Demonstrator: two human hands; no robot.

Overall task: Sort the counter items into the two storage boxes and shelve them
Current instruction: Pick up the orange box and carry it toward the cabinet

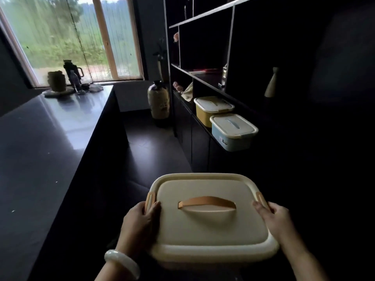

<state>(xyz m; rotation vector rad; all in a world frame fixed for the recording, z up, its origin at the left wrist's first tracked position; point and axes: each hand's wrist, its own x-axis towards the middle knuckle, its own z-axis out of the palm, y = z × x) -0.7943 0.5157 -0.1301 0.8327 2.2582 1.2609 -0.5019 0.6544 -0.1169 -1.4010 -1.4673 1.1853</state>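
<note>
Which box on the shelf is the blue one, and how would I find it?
Look at the dark shelf unit on the right wall, then down to its lowest open ledge, where two small lidded boxes sit side by side. The blue box is the nearer one, sticking out over the edge. Its neighbour, the yellow box, sits farther back.

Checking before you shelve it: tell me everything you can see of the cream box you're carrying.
The cream storage box looks like plastic, squarish with rounded corners. Its lid is on, with an orange strap handle across the middle and an orange latch on each side. The left hand and right hand grip its sides at the latches, holding it level.
</note>
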